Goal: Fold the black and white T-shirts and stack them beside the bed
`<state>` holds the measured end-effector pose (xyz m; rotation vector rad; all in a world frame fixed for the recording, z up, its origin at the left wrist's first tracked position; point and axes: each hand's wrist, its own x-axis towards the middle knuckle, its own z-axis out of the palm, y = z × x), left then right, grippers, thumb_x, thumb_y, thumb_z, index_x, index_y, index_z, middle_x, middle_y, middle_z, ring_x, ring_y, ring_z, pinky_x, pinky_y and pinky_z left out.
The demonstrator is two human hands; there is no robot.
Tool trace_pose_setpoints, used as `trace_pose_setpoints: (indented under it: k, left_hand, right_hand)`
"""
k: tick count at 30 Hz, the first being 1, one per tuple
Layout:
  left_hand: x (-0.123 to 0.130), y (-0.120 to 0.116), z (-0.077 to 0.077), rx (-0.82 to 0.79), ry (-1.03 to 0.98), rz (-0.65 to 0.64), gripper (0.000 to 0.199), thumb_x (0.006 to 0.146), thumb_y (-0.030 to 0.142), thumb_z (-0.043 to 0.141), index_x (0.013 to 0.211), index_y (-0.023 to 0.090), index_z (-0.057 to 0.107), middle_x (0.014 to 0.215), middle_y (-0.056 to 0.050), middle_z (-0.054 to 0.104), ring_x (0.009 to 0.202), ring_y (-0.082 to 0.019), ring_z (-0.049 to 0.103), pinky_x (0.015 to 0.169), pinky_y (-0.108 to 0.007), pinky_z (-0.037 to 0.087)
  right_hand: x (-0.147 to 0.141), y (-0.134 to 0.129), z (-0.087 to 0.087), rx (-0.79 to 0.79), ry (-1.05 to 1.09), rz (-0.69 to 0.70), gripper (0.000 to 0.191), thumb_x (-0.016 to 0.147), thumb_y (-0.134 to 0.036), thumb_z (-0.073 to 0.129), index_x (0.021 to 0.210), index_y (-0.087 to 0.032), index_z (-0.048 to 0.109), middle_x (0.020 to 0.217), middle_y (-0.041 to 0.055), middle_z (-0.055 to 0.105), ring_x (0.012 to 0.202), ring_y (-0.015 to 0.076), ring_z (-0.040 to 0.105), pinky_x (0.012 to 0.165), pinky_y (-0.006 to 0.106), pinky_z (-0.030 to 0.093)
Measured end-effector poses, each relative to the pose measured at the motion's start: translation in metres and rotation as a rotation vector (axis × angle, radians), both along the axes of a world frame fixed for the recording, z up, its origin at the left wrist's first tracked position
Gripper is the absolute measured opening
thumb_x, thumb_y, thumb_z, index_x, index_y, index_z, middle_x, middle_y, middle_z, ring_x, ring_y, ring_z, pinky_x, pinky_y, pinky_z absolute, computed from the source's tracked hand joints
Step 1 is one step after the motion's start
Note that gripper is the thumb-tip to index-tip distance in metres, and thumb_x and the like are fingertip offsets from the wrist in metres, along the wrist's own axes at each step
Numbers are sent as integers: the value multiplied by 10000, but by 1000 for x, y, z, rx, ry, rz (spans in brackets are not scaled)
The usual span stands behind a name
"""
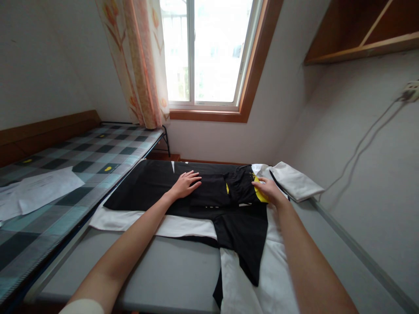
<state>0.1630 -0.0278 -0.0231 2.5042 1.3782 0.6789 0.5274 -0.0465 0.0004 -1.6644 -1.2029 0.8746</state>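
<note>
A black T-shirt [137, 187] lies spread over white clothing [190, 226] on a grey tabletop; one black sleeve [244, 240] points toward me. On top of the T-shirt, at its right part, are bunched black shorts [240, 185] with yellow patches. My left hand [186, 184] rests on the black cloth, palm down with fingers stretched out, holding nothing. At the right edge of the shorts, my right hand [267, 190] has its fingers closed on the cloth by the yellow patch; the fingertips are partly hidden.
A folded white cloth [297, 181] lies at the table's far right, by the wall. To the left, a checked mattress [131, 150] carries white papers [49, 189]. Behind are a curtain [140, 65] and a window [216, 52]. A cable [363, 138] hangs at right below a wooden shelf [369, 53].
</note>
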Motion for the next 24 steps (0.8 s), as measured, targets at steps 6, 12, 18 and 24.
trace_pose_setpoints:
  k: [6,12,18,24]
  left_hand:
    - [22,0,27,-417,-728,77,573,941,593,337,1203,184,641,1263,-124,633,1092,-260,627,947,-426,495]
    - [42,-13,51,-1034,-1179,13,681,915,664,314,1438,230,363,1259,-154,625,900,-241,702,737,-377,576]
    - [36,-16,44,-868,-966,179,920,765,325,731,1503,246,188,1191,-146,639,797,-203,690,605,-279,556]
    - [26,-13,50,-802,-938,155,891,707,181,723,1471,309,282,1052,-70,630,695,-140,640,552,-232,514]
  right_hand:
    - [-18,-12,44,-5,60,34,426,789,-273,664,1180,-107,635,913,118,728,747,209,697,618,272,560]
    - [-79,-40,62,205,146,607,549,840,-542,580,1263,-193,606,1170,124,683,958,220,682,813,381,569]
    - [-109,-34,18,411,-300,602,452,873,-457,569,1205,-166,665,1233,123,659,1162,263,591,1018,426,448]
    - [-116,-40,3,577,-622,618,482,919,-438,506,1328,-193,580,1459,114,469,1378,259,373,1135,446,299]
